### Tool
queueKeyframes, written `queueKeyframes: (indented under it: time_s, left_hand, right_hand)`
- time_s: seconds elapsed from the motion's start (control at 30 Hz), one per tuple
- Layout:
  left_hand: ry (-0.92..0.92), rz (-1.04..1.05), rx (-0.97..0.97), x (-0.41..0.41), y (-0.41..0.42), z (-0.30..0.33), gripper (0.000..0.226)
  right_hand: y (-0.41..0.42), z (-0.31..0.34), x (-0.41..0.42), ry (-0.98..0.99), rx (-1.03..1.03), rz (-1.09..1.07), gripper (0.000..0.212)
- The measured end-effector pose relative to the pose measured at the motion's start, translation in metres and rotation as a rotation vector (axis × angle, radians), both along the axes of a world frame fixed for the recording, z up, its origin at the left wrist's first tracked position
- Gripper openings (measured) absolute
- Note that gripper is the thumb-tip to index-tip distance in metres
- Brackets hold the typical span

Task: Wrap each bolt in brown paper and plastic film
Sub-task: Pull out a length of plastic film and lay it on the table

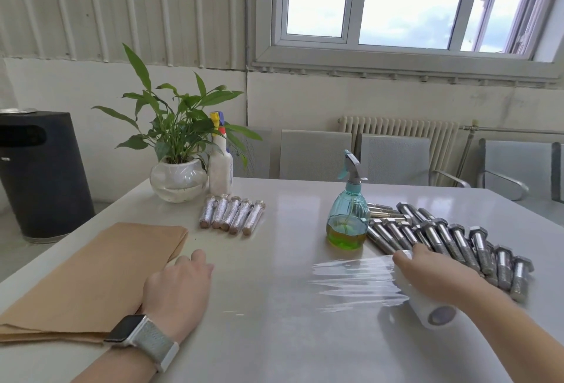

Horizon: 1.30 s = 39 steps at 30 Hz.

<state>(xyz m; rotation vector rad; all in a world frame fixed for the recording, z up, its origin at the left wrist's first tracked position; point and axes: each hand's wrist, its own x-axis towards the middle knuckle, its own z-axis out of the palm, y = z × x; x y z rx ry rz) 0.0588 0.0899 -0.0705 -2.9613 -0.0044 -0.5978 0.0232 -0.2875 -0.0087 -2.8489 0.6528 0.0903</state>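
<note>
The left hand (177,285) is resting near the left edge of the grey counter (274,337), with its fingers loosely bent and its grip released, holding nothing. A smartwatch (139,335) is sitting on that wrist. The hand is lying just beside a stack of brown paper sheets (91,276), which is lying along the left edge of the counter. The right hand (433,272) is lying over a roll of plastic film (427,306) near the right edge, with its fingers curved on top of the roll, so its grip is grasping the roll. A loose sheet of clear film (354,282) is stretching out from the roll toward the middle of the counter and is lying flat there. Bare steel bolts (451,242) are lying in a row by the right edge, just behind the right hand. A teal spray bottle (348,208) with green liquid is standing just beside the bolts, on their left. Five wrapped bolts (232,214) are lying side by side toward the far left corner. Behind them a white spray bottle (220,160) is standing next to a green plant in a glass bowl (177,181) at that corner.
</note>
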Motion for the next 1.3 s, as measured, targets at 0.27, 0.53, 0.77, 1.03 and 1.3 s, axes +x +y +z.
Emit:
queueKeyframes:
  time_s: [0.27, 0.53, 0.77, 1.03, 1.3]
  left_hand:
    - [0.048, -0.01, -0.139, 0.002, 0.013, 0.004, 0.031]
    - [0.008, -0.041, -0.17, -0.006, 0.003, 0.007, 0.026]
    - [-0.017, -0.013, -0.187, -0.003, 0.001, 0.006, 0.031]
    - [-0.074, -0.216, -0.275, -0.003, 0.002, 0.008, 0.004]
    - [0.001, -0.384, -0.283, 0.0, 0.004, 0.014, 0.031]
  right_hand:
    - [-0.007, -0.006, -0.002, -0.028, 0.118, 0.046, 0.079]
    - [-0.019, -0.004, -0.002, -0.04, 0.024, 0.061, 0.06]
    - [-0.022, -0.004, -0.004, -0.018, -0.06, 0.041, 0.064]
    - [-0.016, 0.002, -0.008, 0.006, 0.066, 0.063, 0.072]
    - [-0.02, -0.003, -0.004, -0.009, 0.021, 0.021, 0.069]
